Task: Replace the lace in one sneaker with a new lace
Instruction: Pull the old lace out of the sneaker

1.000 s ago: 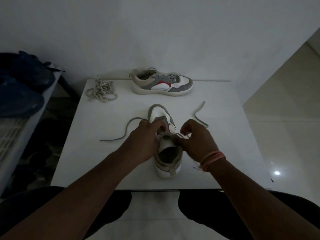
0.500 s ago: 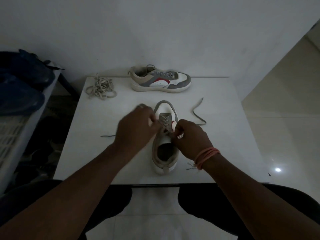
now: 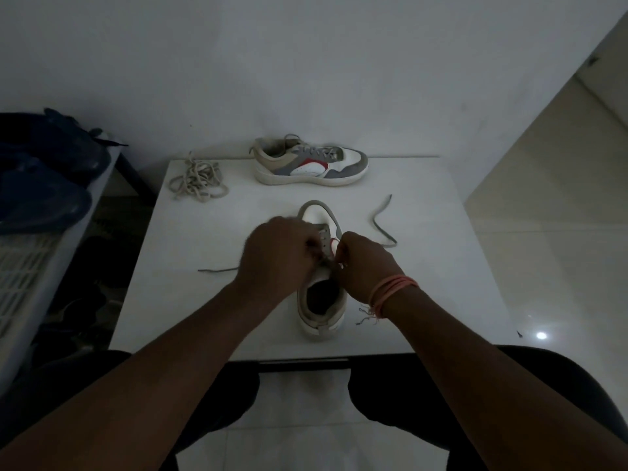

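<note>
A white and grey sneaker (image 3: 321, 311) stands on the white table (image 3: 424, 300), toe pointing away from me. My left hand (image 3: 277, 256) is curled over its left eyelets and pinches the grey lace (image 3: 382, 226). My right hand (image 3: 363, 263), with a pink band at the wrist, pinches the lace at the right eyelets. One loose lace end trails left on the table, the other curves off to the right. The fingertips and the eyelets under them are hidden.
A second, laced sneaker (image 3: 311, 163) lies sideways at the table's far edge by the wall. A bundled beige lace (image 3: 197, 181) lies at the far left corner. Dark blue bags (image 3: 44, 178) sit on a rack to the left. My knees are under the near edge.
Both hands have shifted from the tongue's top toward the eyelets further forward, the left one crossing over the shoe. The left lace end now lies shorter on the table.
</note>
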The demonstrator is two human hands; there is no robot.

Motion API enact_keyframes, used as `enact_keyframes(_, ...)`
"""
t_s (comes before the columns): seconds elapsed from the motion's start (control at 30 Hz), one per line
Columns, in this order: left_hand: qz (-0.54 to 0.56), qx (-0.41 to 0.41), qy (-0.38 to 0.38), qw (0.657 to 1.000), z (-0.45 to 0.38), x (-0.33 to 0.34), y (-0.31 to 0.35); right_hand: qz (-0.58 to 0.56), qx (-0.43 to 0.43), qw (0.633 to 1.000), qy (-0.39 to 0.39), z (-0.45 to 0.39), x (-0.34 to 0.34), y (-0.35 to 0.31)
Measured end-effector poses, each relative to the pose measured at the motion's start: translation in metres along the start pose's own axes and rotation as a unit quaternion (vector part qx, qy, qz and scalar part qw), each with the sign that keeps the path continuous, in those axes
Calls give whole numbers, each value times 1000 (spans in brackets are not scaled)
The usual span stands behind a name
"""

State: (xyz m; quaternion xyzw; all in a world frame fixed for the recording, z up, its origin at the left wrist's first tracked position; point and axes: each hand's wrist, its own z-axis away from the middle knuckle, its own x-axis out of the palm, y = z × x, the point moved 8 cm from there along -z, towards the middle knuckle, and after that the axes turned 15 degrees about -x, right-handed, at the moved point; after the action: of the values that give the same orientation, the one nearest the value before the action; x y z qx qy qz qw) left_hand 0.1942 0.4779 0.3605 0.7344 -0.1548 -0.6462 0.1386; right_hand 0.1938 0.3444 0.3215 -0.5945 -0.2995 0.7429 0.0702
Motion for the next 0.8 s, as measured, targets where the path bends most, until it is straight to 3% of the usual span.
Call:
enact_keyframes(0.1,149,-225,50,962,-20,-30,-57,0,17,1000,5,3,1,4)
enact_keyframes(0.17,146,-269,21,952,-26,-29,-78,-2,23,1000,7,4,1,5)
enact_keyframes(0.3,-3,-86,-64,994,-11,-6,-27,-12,30,999,5,7,0,4)
enact_keyframes(0.4,-148,59,-23,987,8,7,16,-18,38,999,13,7,-3,5)
enact_keyframes(0.47,-179,75,-3,981,10,13,17,-11,47,999,16,7,-3,4)
enact_keyframes(0.53,-143,57,2,988,7,9,15,-6,65,998,23,8,-1,3)
enact_keyframes(0.6,34,-51,-5,998,-7,-8,-3,1,75,997,28,10,2,1)
enact_keyframes(0.63,210,-155,-37,965,-16,-14,-22,2,76,997,30,11,3,1)
enact_keyframes(0.67,406,-242,-75,878,-22,-17,-39,-1,76,997,32,12,3,2)
enact_keyframes(0.7,554,-305,-107,767,-23,-17,-48,-4,77,996,33,12,2,3)
enact_keyframes(0.73,637,-339,-138,678,-22,-16,-52,-7,78,996,32,12,2,5)
enact_keyframes(0.77,652,-366,-156,645,-20,-14,-54,-5,78,997,27,12,2,5)
enact_keyframes(0.8,610,-386,-162,673,-17,-13,-56,-1,75,997,18,11,2,4)
